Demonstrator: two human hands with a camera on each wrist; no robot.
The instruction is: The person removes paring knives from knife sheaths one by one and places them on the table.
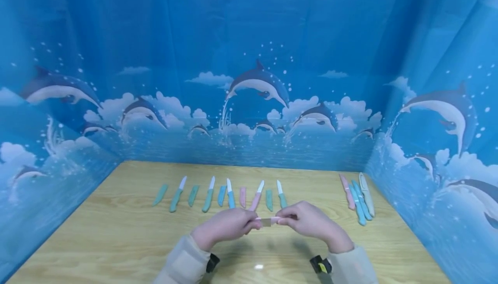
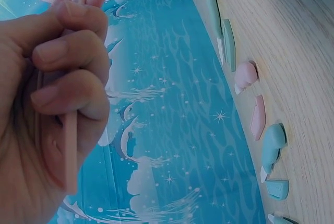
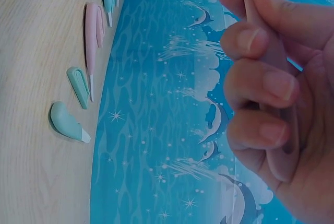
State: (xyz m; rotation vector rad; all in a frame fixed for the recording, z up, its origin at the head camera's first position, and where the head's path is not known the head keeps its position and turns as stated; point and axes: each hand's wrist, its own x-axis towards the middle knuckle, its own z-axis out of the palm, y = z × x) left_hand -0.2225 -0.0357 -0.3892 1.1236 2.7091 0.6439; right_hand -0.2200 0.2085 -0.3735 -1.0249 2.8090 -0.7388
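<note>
Pink knife (image 3: 275, 47) is held above the near middle of the wooden table (image 1: 116, 232). On the right, the right hand (image 1: 309, 220) grips it; on the left, the left hand (image 1: 228, 226) grips a pink sheath (image 2: 71, 148), some blade (image 1: 266, 222) showing between. Probably sheathing or unsheathing, I cannot tell which; the next move calls for straight alignment.

Tabletop (image 1: 116, 232) glossy, wood-grained; knife handle (image 3: 262, 18) smooth matt plastic; curtain (image 1: 194, 37) cloth.

The right hand (image 3: 284, 85) curls its fingers round a smooth, pale pink handle (image 3: 273, 50). Along the pale wood-grain tabletop (image 3: 42, 172) lie a green-handled knife (image 3: 65, 121), a flat green sheath (image 3: 78, 85) and a slender pink-handled knife (image 3: 91, 33), beside blue dolphin-printed cloth (image 3: 146, 145).
</note>
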